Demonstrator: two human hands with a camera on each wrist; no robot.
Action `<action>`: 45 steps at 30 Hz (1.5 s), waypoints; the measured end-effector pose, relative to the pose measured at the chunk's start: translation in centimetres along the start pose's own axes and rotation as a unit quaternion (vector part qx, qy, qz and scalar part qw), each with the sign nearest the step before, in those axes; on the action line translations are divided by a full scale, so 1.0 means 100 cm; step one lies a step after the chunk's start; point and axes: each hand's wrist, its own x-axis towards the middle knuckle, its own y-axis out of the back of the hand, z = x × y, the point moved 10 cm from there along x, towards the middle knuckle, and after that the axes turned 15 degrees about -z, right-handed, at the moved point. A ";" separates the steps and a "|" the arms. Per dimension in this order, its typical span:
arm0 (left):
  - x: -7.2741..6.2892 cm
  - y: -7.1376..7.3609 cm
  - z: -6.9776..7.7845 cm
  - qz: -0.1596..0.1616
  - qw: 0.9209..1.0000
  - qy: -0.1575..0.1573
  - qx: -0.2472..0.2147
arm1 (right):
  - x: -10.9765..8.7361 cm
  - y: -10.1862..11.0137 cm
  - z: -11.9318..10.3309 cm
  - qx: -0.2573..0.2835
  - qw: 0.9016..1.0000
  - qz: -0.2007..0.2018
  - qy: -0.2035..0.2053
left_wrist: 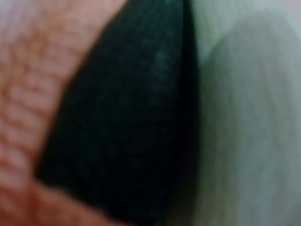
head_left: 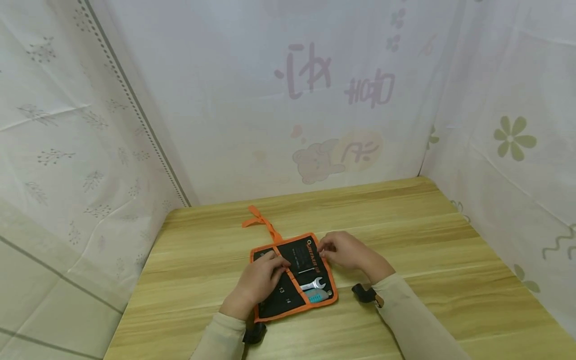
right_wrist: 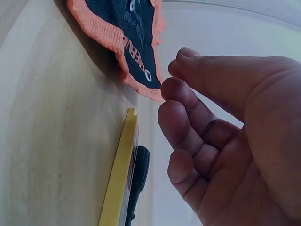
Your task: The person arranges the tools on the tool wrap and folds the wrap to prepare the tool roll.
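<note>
Head view: right hand (head_left: pixel 345 251) at pouch (head_left: pixel 295 282) edge, table (head_left: pixel 427 240) stretching rightward.

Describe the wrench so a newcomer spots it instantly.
In the head view, the table bears an orange-edged black pouch. Near its lower-right corner, a silver wrench sticks out past an orange strip. Its open forked end sets it apart from the turquoise tool below.

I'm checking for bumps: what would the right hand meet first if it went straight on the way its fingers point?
Probably the tool pouch: its orange edge lies by the fingertips of the right hand, though whether they touch is unclear.
</note>
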 end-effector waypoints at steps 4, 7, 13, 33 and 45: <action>0.000 0.000 -0.002 -0.009 1.000 0.007 -0.007 | -0.003 0.006 0.004 0.004 1.000 0.013 -0.009; 0.000 0.001 -0.003 -0.011 1.000 0.013 -0.012 | -0.006 0.011 0.008 0.006 1.000 0.022 -0.016; -0.001 0.001 -0.005 -0.016 1.000 0.019 -0.006 | -0.013 0.027 0.021 -0.023 0.997 0.050 -0.051; -0.001 0.002 -0.011 -0.014 0.999 0.030 -0.010 | -0.029 0.037 0.063 -0.054 0.987 0.018 -0.148; -0.003 0.007 -0.014 0.012 0.999 0.036 0.006 | -0.035 0.039 0.073 -0.035 0.985 0.010 -0.170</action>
